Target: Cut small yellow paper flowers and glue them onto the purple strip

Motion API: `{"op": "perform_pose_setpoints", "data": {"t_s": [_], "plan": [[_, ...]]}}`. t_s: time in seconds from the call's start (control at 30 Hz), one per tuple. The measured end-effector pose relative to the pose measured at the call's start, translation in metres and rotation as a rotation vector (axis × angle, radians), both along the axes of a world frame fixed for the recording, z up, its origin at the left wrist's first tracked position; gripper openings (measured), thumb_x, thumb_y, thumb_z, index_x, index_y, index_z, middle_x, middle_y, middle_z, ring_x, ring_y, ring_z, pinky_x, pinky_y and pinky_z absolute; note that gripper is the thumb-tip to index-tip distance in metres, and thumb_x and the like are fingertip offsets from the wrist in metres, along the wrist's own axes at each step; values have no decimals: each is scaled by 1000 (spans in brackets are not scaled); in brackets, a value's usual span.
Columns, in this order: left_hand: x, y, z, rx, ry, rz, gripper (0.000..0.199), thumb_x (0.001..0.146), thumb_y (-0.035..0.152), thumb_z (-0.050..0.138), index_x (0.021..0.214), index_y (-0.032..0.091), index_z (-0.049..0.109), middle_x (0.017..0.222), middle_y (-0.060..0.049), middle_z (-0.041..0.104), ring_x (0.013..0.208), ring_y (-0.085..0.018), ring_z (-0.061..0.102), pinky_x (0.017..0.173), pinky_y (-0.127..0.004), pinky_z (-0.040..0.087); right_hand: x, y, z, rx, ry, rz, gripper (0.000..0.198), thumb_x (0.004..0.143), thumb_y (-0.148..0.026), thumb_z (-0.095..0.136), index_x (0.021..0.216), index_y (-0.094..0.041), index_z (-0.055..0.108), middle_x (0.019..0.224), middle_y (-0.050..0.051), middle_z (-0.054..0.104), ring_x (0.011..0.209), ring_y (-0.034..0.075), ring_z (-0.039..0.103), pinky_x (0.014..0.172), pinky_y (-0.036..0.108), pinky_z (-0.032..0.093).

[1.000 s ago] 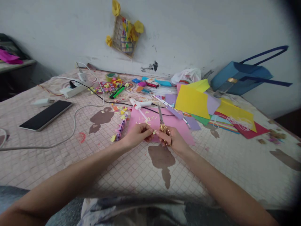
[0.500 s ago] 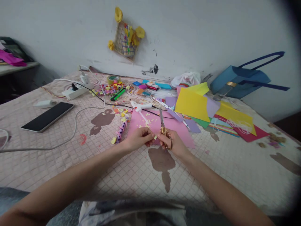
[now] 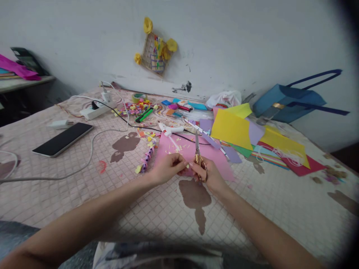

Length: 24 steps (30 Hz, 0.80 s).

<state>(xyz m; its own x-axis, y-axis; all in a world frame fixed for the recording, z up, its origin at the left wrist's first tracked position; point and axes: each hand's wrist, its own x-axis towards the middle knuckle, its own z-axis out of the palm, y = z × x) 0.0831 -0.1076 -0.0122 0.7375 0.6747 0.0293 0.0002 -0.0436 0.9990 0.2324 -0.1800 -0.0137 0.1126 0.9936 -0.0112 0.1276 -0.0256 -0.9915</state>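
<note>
My left hand [image 3: 174,166] is closed, its fingertips pinching a tiny pale yellow piece of paper [image 3: 187,165]. Close beside it, my right hand [image 3: 206,171] grips gold-handled scissors [image 3: 198,152], blades pointing away from me; its thumb and finger also meet at the yellow piece. Both hands are over the near part of a pink sheet [image 3: 215,157], where thin yellow paper scraps [image 3: 182,142] lie. A white glue gun [image 3: 171,129] rests at the sheet's far edge. Left of the sheet lies a purple patterned stick [image 3: 147,160] with pink wrapping and small yellow shapes.
A phone [image 3: 64,139], a power strip [image 3: 97,111] and white cables lie to the left. Farther back are colourful paper cutouts [image 3: 131,108] and a green cutter [image 3: 144,115]. Coloured sheets [image 3: 231,129] and a blue bag [image 3: 288,101] are on the right.
The whole view has shifted slightly, so things appear a little lower and farther right. Both hands stay together at the small yellow piece, and the scissors remain in my right hand.
</note>
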Motion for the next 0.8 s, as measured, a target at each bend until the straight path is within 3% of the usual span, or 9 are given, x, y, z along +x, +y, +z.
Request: {"op": "perform_pose_setpoints", "data": {"t_s": [0.57,0.8], "plan": [[-2,3,0,-194,-10,-34,25,72,35,64,68,11,57,62,-1,60,54,-8,54,55,-22,43,0,-1,-2,-1,47,-52,22,79,-38,56,73,-18,49,52,-5,47,41,7,41,39,19,29],[-4,5,6,-306,-150,119,23,73,32,65,73,12,54,74,-5,66,65,-12,61,67,-28,49,0,-2,5,1,83,-13,32,82,-47,50,73,-17,52,49,-6,41,40,7,40,39,19,29]]}}
